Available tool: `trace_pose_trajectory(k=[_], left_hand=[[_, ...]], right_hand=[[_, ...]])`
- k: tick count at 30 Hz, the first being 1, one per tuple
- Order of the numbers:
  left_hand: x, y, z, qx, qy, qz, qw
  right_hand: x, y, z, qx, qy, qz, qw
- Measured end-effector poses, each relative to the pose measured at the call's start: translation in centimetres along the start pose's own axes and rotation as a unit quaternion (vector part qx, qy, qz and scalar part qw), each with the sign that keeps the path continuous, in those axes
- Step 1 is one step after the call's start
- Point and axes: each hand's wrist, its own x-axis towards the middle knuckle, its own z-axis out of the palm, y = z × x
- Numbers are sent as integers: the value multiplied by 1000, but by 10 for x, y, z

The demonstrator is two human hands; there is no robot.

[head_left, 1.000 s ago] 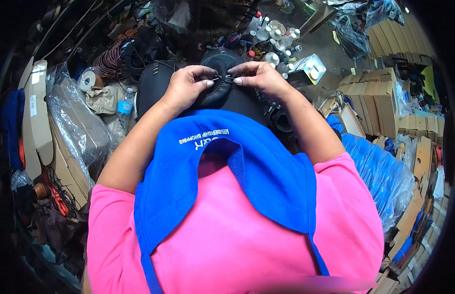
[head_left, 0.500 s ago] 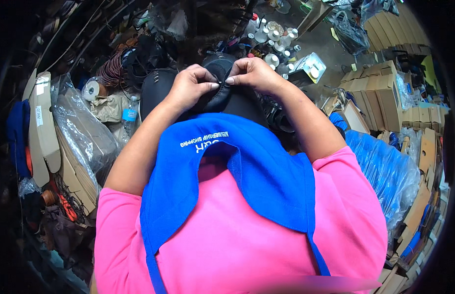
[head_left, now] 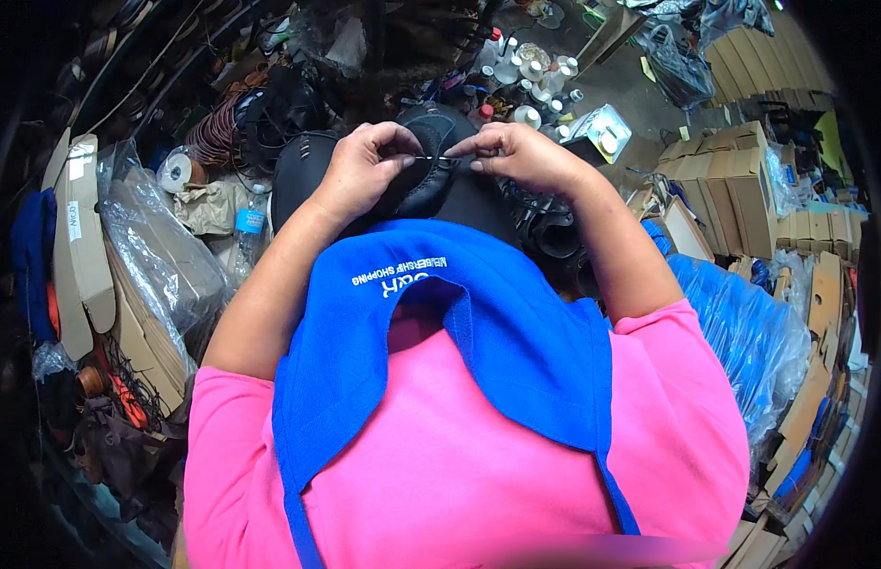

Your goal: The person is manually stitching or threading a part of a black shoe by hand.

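Note:
My left hand [head_left: 366, 169] is closed in a pinch at the left end of a thin pale strand [head_left: 435, 157]; whether it is thread or a needle I cannot make out. Its other end meets my right hand [head_left: 530, 159], whose index finger points left with the thumb just below. The strand crosses a black, rounded piece that looks like leather [head_left: 423, 196], resting on my lap between both hands. The kind of that piece is partly hidden. A blue apron [head_left: 364, 313] covers my chest over a pink shirt.
White-capped bottles [head_left: 527, 117] crowd the floor ahead. Cardboard boxes [head_left: 729, 180] and a plastic-wrapped blue bundle [head_left: 739, 322] lie to the right. At left are plastic-covered cardboard [head_left: 156, 247], a thread spool [head_left: 178, 173], a water bottle [head_left: 248, 237] and brown cord coils [head_left: 213, 133].
My hands have drawn slightly apart. My right hand has shifted right and its index finger has straightened, and the pale strand now shows between the fingertips.

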Motion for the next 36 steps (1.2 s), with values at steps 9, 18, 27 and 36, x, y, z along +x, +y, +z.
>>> trace_pose_trajectory(k=[9,18,27,36], left_hand=[[-6,-3,8,-147,-27,-104,983],[-1,-4,3,-187,-56,-112,974],[13,9,-12,109,-43,70,991],[20,-2,0,134,108,87,981]], right_hand=[[2,26,18,233,63,80,967],[6,21,13,233,36,58,970],[6,23,12,248,19,69,966],[5,17,17,244,52,66,966]])
